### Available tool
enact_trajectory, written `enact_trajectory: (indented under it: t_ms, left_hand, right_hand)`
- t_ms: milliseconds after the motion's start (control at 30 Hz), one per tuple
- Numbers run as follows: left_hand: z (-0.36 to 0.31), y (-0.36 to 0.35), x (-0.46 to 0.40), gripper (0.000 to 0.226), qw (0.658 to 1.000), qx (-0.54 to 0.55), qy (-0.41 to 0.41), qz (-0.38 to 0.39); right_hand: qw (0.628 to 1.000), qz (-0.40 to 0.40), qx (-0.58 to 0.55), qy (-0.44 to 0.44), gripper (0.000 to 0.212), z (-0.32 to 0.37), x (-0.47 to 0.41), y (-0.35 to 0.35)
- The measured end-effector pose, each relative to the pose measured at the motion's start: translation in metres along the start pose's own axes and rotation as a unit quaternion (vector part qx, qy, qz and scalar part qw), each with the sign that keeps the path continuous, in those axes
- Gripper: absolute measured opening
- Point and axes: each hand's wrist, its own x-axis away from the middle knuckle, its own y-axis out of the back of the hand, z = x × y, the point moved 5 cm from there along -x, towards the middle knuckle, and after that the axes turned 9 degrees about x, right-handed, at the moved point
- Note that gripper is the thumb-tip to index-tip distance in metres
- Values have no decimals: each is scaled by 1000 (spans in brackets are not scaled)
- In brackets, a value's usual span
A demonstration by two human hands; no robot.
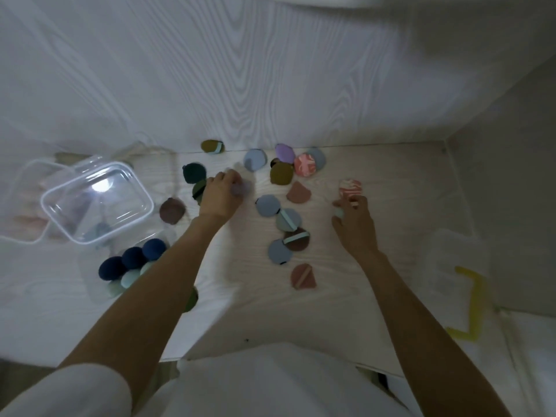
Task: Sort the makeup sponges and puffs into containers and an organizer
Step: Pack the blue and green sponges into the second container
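Observation:
Several makeup puffs lie scattered on the pale wooden table (pixel 376 266): blue ones (pixel 255 159), an olive one (pixel 281 173), a purple one (pixel 285 153) and a pink marbled one (pixel 304 165). My left hand (pixel 222 194) is closed around a blurred lilac puff (pixel 241 188) near a dark green puff (pixel 194 173). My right hand (pixel 355 219) pinches a pink-and-white marbled puff (pixel 350 188) and also holds a small pale teal sponge (pixel 339 212). A clear container (pixel 90 284) at the left holds navy sponges (pixel 132 257) and pale teal ones.
A clear lidded box (pixel 97 201) stands at the left, with another clear box (pixel 27 206) behind it. A brown puff (pixel 171 209) lies beside it. A clear organizer with a yellow edge (pixel 467 302) sits at the right. A wood-grain wall rises behind the table.

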Motion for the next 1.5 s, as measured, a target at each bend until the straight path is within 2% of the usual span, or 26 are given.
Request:
enact_trajectory:
  t_ms: [100, 200, 300, 400, 500, 600, 733, 867, 967, 1100, 1233, 1300, 1367, 1500]
  left_hand:
    - [6, -2, 12, 47, 997, 53, 51, 34]
    - [-2, 17, 38, 42, 995, 95, -2, 10]
    - [-5, 53, 90, 32, 982, 178, -47, -43]
    - [23, 82, 149, 34, 962, 259, 18, -88]
    - [71, 102, 197, 37, 926, 331, 102, -150]
    - [116, 118, 230, 37, 896, 353, 174, -205]
    - [154, 135, 250, 40, 881, 351, 204, -245]
    - [173, 147, 250, 37, 878, 347, 188, -269]
    - [176, 151, 244, 35, 879, 348, 160, -285]
    - [184, 151, 233, 35, 882, 329, 153, -300]
    - [189, 150, 219, 35, 898, 284, 148, -302]
    - [186, 150, 208, 31, 924, 228, 98, -292]
    - [182, 146, 197, 24, 948, 146, 14, -281]
    - [181, 131, 185, 22, 958, 54, -76, -272]
  right_hand:
    - [999, 18, -9, 45, 40, 12, 23, -14]
    - [997, -27, -43, 59, 38, 31, 39, -8]
    - [993, -28, -84, 79, 41, 64, 51, -9]
    - [982, 23, -153, 108, 46, 111, 64, -17]
    - [964, 62, -208, 150, 39, 160, 78, -25]
    - [951, 90, -224, 192, 31, 207, 89, -41]
    - [944, 68, -141, 291, 32, 280, 96, -64]
    - [923, 43, -44, 380, 30, 335, 95, -103]
    - [919, 39, 58, 388, 32, 347, 93, -130]
    - [903, 35, 136, 405, 35, 351, 94, -147]
    - [896, 85, 205, 384, 26, 352, 82, -158]
    - [888, 113, 239, 377, 25, 352, 76, -166]
    - [890, 133, 251, 357, 23, 351, 73, -171]
    - [891, 127, 258, 352, 19, 350, 76, -175]
